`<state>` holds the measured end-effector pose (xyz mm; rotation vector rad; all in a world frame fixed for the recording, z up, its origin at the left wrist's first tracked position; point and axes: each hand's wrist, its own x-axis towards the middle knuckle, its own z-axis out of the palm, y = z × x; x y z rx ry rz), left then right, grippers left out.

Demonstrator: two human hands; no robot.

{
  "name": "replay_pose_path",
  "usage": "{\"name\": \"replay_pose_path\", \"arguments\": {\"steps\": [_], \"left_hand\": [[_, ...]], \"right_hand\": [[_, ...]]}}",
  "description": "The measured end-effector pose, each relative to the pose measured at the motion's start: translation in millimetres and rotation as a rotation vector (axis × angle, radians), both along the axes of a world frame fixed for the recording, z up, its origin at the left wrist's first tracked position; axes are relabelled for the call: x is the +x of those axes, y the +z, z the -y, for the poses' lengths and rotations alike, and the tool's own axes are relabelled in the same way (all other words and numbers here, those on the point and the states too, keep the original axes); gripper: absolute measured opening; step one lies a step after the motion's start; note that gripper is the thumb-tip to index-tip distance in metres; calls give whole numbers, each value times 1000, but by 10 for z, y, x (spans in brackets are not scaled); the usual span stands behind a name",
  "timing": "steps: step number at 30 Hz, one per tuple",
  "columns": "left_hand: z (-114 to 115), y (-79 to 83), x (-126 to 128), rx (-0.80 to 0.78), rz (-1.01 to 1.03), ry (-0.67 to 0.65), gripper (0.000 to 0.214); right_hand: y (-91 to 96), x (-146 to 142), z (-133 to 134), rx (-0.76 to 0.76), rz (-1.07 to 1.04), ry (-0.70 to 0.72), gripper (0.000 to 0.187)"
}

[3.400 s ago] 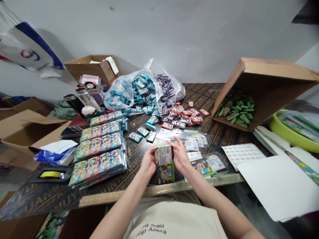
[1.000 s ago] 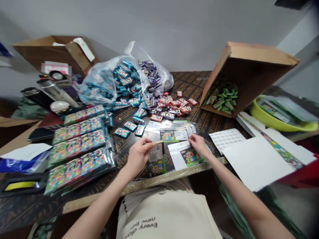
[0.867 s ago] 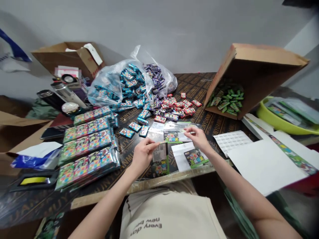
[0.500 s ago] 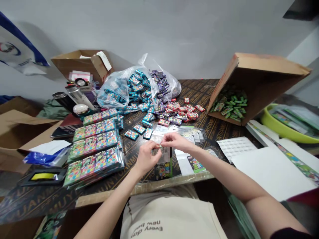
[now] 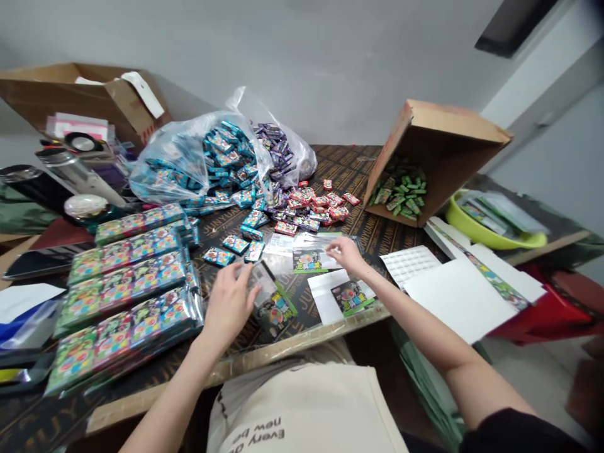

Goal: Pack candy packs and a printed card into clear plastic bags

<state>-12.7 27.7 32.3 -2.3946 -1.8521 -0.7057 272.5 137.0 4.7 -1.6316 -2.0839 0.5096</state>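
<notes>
My left hand (image 5: pixel 231 299) rests at the upper left edge of a clear plastic bag with a black and green printed card (image 5: pixel 278 308), lying tilted on the table; its fingers are apart. My right hand (image 5: pixel 346 255) has thumb and forefinger curled at the right edge of a second printed clear bag (image 5: pixel 309 259). More clear bags (image 5: pixel 352 242) lie partly hidden behind that hand. Small blue candy packs (image 5: pixel 218 255) lie just beyond my left hand. Red packs (image 5: pixel 338 212) and purple packs (image 5: pixel 306 223) are heaped farther back.
Wrapped multipacks (image 5: pixel 127 314) are stacked at left. Behind stand a plastic bag of blue packs (image 5: pixel 170 170) and steel flasks (image 5: pixel 70 167). An open carton (image 5: pixel 453 126) holds green packs (image 5: pixel 401 195). White sheets (image 5: pixel 453 302) and a yellow-green basin (image 5: pixel 500 236) are at right.
My hands were together over one bag and are now apart. The left has gone left, and that bag lies tilted. Another printed bag shows by my right hand. The view has turned right.
</notes>
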Motion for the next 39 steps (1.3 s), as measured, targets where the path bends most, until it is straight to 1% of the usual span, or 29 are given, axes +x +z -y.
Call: {"name": "replay_pose_path", "arguments": {"steps": [1, 2, 3, 5, 7, 9, 11, 14, 16, 17, 19, 22, 24, 26, 29, 31, 34, 39], "left_hand": [[0, -36, -32, -6, -81, -1, 54], [-10, -88, -47, -24, -165, -44, 64], [-35, -152, -48, -61, -245, -118, 72], [-127, -302, -19, -182, -368, -281, 80], [-260, -435, 30, -341, -428, -359, 79], [-394, -506, 81, -467, -441, -394, 74], [-495, -502, 129, -538, -426, -453, 66], [-564, -387, 178, -669, -339, -518, 51], [-568, -266, 176, -725, -191, -491, 40], [-563, -199, 162, -701, -83, -458, 36], [-539, -65, 111, -584, 181, -384, 36], [-480, 65, 9, -435, 589, -300, 57], [-431, 65, -48, -404, 764, -270, 68], [-386, 1, -87, -402, 835, -241, 68], [-348, -126, -112, -408, 851, -191, 58], [-346, -175, -114, -413, 863, -157, 51], [-371, -172, -106, -429, 874, -98, 44], [-460, -77, -101, -404, 927, 16, 33]], "right_hand": [[-106, 124, 10, -9, 68, -4, 6], [-213, 216, 33, -29, 105, 2, 5], [-317, 275, 64, -48, 115, 12, 4], [-491, 312, 126, -56, 145, 26, 5], [-605, 291, 164, -52, 158, 36, 7], [-667, 268, 172, -47, 158, 48, 7], [-701, 269, 162, -42, 147, 61, 9], [-747, 301, 146, -39, 125, 77, 11], [-783, 321, 146, -37, 115, 82, 10], [-800, 328, 148, -37, 111, 81, 9], [-827, 337, 154, -39, 104, 79, 7], [-838, 344, 149, -58, 98, 91, 8], [-824, 351, 128, -80, 95, 114, 8], [-802, 363, 94, -107, 92, 143, 9], [-772, 386, 40, -138, 88, 179, 12], [-760, 396, 26, -143, 89, 190, 11], [-749, 387, 77, -114, 94, 189, 3], [-753, 355, 311, -15, 83, 197, 14]]}}
